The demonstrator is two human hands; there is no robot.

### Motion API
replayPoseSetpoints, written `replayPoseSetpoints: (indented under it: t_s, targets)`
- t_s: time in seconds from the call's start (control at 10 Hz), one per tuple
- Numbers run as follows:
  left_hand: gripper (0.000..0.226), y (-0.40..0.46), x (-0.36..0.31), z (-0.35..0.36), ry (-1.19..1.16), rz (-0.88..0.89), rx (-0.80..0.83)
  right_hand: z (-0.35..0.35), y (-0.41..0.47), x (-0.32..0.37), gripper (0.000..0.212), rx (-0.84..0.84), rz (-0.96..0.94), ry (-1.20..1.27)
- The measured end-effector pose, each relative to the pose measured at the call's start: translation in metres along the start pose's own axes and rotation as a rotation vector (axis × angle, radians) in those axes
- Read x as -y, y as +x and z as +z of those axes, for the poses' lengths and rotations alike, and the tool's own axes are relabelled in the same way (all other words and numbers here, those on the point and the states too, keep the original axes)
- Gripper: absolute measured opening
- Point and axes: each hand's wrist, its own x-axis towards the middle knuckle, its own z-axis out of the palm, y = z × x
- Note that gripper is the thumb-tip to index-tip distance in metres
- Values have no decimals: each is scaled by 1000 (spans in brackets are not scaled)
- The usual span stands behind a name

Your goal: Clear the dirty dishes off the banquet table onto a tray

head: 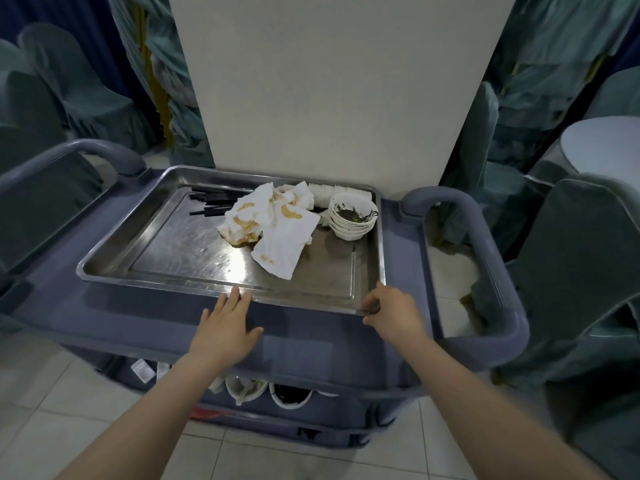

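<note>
One steel tray sits on the top shelf of a grey service cart, its long axis running left to right across the cart, slightly skewed so the left end sits a little farther from the person. On it lie one pile of stained white napkins near the middle, a loose bundle of black chopsticks at the far left pointing mostly left to right, and one stack of white bowls at the far right corner — the exact number in the stack is hard to tell. The left hand lies flat, fingers straight, fingertips touching the tray's near rim. The right hand pinches the near right corner of the rim. Two more dirty bowls show on a lower shelf.
</note>
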Motion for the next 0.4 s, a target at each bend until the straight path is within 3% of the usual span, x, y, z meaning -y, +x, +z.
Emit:
replayPoseSetpoints:
  t_s: [0.3, 0.4]
  targets:
    - [55, 7, -1, -31, -101, 110, -31, -2, -4, 43, 38, 5, -40, 38]
    - [66, 2, 23, -43, -109, 182, -17, 11, -12, 74, 38, -54, -9, 92]
